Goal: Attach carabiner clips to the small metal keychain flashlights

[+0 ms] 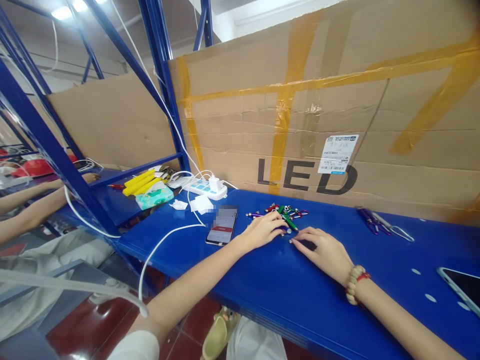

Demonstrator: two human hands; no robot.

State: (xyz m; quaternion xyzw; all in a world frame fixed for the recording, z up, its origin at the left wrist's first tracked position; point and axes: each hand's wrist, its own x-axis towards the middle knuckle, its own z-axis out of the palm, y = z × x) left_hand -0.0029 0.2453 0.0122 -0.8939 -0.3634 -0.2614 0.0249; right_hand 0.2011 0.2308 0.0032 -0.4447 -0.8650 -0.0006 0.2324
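My left hand [264,230] reaches over the table from the left. Its bent, slightly spread fingertips rest at the near edge of a heap of small coloured metal tubes and clips [300,213]. A green metal tube [290,223] lies against those fingertips, with a tiny round silvery piece [288,231] close by. To the right, my right hand [327,254] lies low over the tabletop, thumb and forefinger drawn together near the green tube's end. Whatever is between them is too small to make out. A purple tube [255,215] pokes out at the heap's left.
A phone [224,227] lies left of my left hand. Behind it are a white power strip [205,189] with cables and a tissue pack [154,196]. Purple tubes with clips [375,222] lie right; another phone [461,287] sits beyond. Another person's arms [33,205] show far left.
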